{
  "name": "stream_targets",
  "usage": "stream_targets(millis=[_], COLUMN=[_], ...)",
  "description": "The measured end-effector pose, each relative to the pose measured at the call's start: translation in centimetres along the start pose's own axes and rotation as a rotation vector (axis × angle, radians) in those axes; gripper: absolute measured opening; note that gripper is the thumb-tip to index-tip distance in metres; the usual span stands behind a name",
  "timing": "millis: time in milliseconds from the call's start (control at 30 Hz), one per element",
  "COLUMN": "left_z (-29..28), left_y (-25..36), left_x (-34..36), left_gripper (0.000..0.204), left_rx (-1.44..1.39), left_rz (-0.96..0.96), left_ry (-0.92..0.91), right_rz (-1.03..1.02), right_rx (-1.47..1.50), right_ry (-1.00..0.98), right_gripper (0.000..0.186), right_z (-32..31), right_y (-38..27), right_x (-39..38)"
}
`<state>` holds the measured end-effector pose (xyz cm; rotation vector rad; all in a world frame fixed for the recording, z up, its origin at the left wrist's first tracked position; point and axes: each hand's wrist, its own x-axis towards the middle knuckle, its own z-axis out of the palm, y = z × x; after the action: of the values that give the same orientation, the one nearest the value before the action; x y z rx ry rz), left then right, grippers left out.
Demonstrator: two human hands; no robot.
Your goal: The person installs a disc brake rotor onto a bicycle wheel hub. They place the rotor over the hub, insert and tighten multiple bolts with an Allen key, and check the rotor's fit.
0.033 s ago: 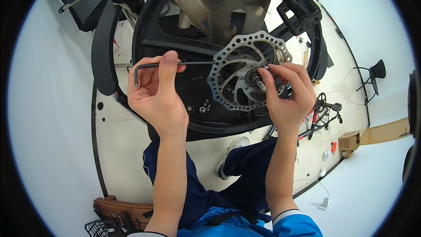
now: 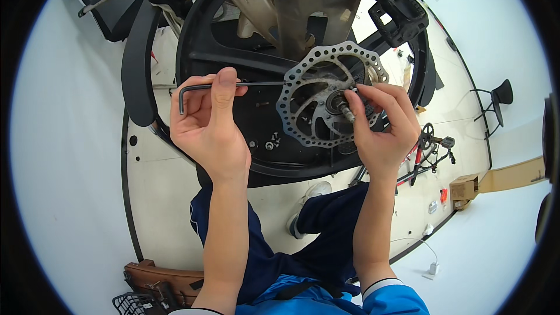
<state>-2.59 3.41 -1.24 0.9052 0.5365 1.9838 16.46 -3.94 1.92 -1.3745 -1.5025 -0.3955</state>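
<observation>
My left hand (image 2: 213,122) is closed round a long L-shaped hex key (image 2: 265,84), its short bent end hanging at the left. The key's long arm points right, its tip by the edge of a silver brake disc (image 2: 284,108). My right hand (image 2: 386,122) pinches a small metal screw (image 2: 353,88) between thumb and fingertips, above the disc's middle; most of it is hidden. Just beside that thumb the threaded axle (image 2: 348,114) sticks up through the hub. The disc sits on a black spoked wheel (image 2: 186,52).
Several loose screws (image 2: 274,139) lie on the wheel's black surface, left of the disc. A crank with a black pedal (image 2: 399,17) stands at the upper right. Bicycle parts (image 2: 429,146) and a cardboard box (image 2: 465,188) are on the floor at right. A brown case (image 2: 166,280) is at lower left.
</observation>
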Motion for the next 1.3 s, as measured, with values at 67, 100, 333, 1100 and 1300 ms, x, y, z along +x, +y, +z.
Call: stream_targets(millis=[67, 100, 333, 1100, 1300], left_z=[0.0, 0.0, 0.0, -1.4, -2.5], left_y=[0.0, 0.0, 0.1, -1.8, -5.7], left_x=[0.0, 0.0, 0.1, 0.1, -1.0], left_gripper=[0.011, 0.011, 0.014, 0.022, 0.029], left_rx=[-0.01, -0.013, -0.027, 1.087, 1.298], left_rz=[-0.001, -0.003, -0.015, -0.2, -0.527], left_ry=[-0.004, -0.006, 0.033, -0.448, -0.632], right_rz=[-0.035, -0.051, -0.096, 0.362, 0.356], right_rx=[-0.001, -0.003, -0.014, 0.085, 0.291], right_ry=[-0.013, -0.02, -0.02, -0.497, -0.616], right_gripper=[0.028, 0.027, 0.028, 0.02, 0.028], right_z=[0.1, 0.0, -1.5, 8.7, 1.3], right_y=[0.1, 0.1, -0.2, -0.7, -4.1], right_x=[0.1, 0.3, 0.6, -11.2, -10.4])
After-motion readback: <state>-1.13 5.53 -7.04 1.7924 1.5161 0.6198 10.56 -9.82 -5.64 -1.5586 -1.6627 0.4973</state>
